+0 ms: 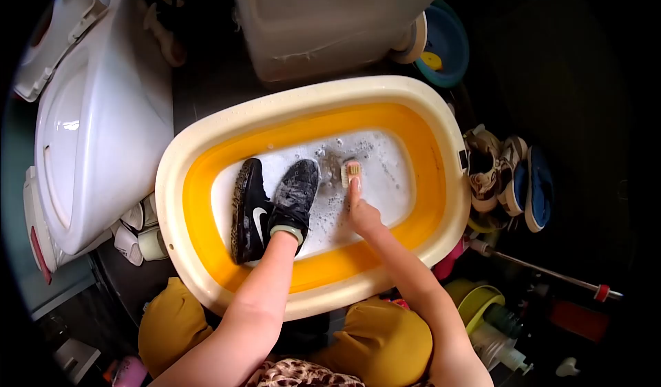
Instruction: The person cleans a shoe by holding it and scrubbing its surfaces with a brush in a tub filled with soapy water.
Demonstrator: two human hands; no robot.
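Note:
A black sneaker (297, 191) with suds on its upper is fitted over my left hand (281, 244), whose fingers are hidden inside it; a pale green band shows at the wrist. Beside it on the left, a second black sneaker (249, 215) with a white swoosh lies on its side, its speckled sole facing outward. My right hand (363, 213) is closed around a pink scrub brush (354, 169), held low over the foamy water (385, 180), right of the sneakers. All of this is within a cream and yellow tub (310, 306).
A white toilet (103, 125) stands at the left, and a white cabinet-like unit (317, 29) behind the tub. A blue basin (454, 43) is at the back right. Several shoes (513, 170) line the right side, near a metal rod (544, 270) and green bowls (482, 301).

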